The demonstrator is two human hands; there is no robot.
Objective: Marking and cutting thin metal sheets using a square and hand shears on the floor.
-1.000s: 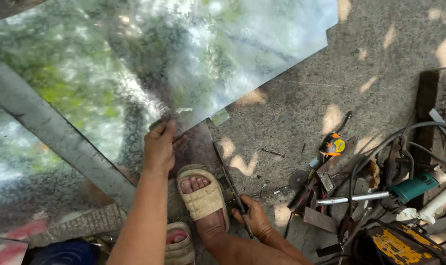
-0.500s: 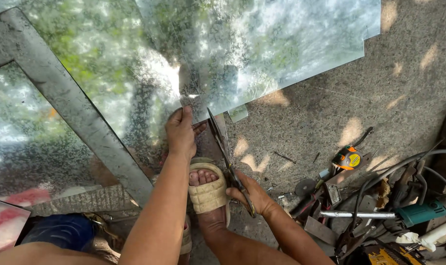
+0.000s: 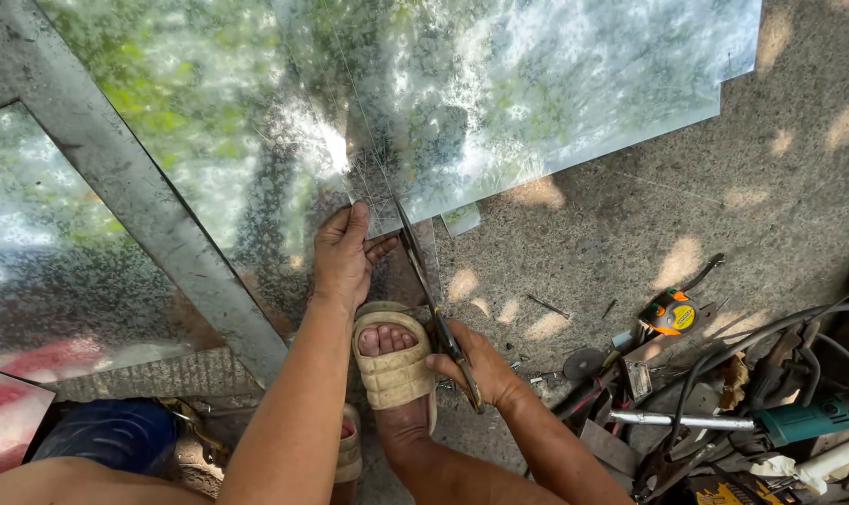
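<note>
A large shiny sheet of galvanized metal (image 3: 499, 103) lies on the concrete floor and mirrors trees and sky. My left hand (image 3: 342, 254) grips the sheet's near edge, thumb on top. My right hand (image 3: 469, 363) is closed on the handles of long metal snips (image 3: 423, 281), whose blades meet the sheet's edge just right of my left hand. My foot in a beige sandal (image 3: 393, 367) stands between the two hands, below the sheet's edge.
A grey metal bar (image 3: 153, 215) runs diagonally across the left. At right lie an orange-and-yellow tape measure (image 3: 671, 312), a teal power tool (image 3: 798, 419) with cables, a steel tube (image 3: 675, 421) and scrap pieces. A blue object (image 3: 116, 432) sits at bottom left.
My right hand has brought the snips up from the floor to the sheet's edge. My left hand has shifted along the edge and the view has moved closer.
</note>
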